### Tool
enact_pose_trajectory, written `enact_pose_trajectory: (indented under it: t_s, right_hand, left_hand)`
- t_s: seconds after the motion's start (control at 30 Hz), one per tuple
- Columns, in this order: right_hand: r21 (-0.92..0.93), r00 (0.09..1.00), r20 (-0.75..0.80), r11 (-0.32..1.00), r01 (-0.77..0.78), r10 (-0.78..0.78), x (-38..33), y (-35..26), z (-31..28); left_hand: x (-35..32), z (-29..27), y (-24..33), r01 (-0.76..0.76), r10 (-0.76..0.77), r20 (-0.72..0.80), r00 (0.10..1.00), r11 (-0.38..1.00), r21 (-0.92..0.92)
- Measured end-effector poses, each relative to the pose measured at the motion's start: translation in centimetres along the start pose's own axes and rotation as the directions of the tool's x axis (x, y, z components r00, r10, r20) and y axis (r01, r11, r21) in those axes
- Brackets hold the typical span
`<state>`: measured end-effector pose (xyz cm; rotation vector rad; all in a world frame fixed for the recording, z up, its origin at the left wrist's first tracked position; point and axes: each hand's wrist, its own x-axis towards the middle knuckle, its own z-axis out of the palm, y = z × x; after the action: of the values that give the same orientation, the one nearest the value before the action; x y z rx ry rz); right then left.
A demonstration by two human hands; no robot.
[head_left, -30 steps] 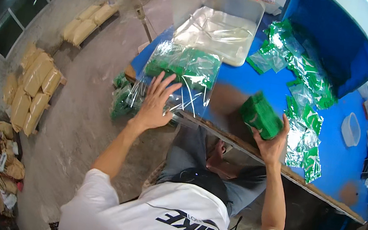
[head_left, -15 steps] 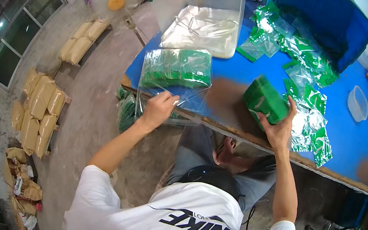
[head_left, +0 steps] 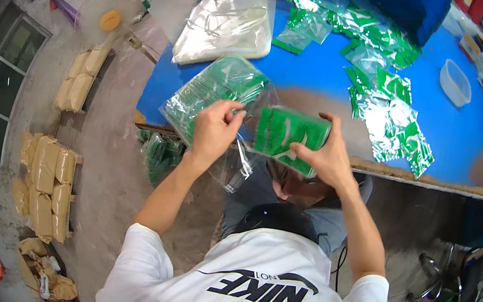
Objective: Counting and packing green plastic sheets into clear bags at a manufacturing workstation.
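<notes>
My left hand (head_left: 213, 131) is closed in a pinch on the edge of a clear plastic bag (head_left: 190, 95), which lies tilted at the table's front left. Green packets show through the film inside the bag. Its loose mouth hangs past the table edge toward me. In my right hand (head_left: 332, 157) is a neat stack of green packets (head_left: 287, 134), gripped between thumb and fingers, just right of the bag's mouth. Whether the stack touches the film I cannot tell. More green-and-clear packets (head_left: 390, 125) lie scattered on the blue table (head_left: 319, 78) beyond my right hand.
A translucent bin (head_left: 257, 36) holding clear bags stands at the back left. Behind the loose packets is a blue crate (head_left: 418, 12). A small clear tub (head_left: 455, 83) sits to the right. Another bag of green packets (head_left: 160, 155) is below the table's left end.
My right hand has brought the packet stack left and turned its flat side up. The bag has rotated, and its mouth is drawn toward the stack. The view has shifted too.
</notes>
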<state>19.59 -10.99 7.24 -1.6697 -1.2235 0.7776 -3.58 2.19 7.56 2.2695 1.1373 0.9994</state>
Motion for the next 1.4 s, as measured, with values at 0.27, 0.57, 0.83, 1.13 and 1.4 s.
enact_pose_trajectory:
  t_s: [0.27,0.57,0.83,1.13,1.4]
  right_hand:
    - [0.195,0.864,0.503,0.975,-0.106,-0.006,2.8,-0.3,1.5]
    - [0.793,0.950,0.162,0.538,-0.287,0.268,-0.1,-2.1,7.7]
    - [0.847,0.994,0.018,0.527,-0.071,0.104,5.2,-4.3,11.2]
    - [0.630,0.829,0.495,0.550,-0.548,0.259,7.7,-3.3,7.8]
    - [0.485,0.965,0.098,0.835,-0.260,0.243,11.6,-0.3,12.7]
  left_hand:
    - [1.8,-1.6,2.8,-0.273,0.263,0.086,0.961,0.950,0.151]
    - [1.3,-0.9,3.8,-0.372,0.334,0.183,0.925,0.895,0.247]
    - [3.8,-1.6,5.9,-0.371,0.376,0.052,0.925,0.867,0.332]
    - [4.6,-0.8,4.6,-0.144,0.126,-0.114,0.985,0.976,-0.166]
    - [5.8,-5.3,-14.1,0.633,-0.214,0.596,0.774,0.312,-0.709]
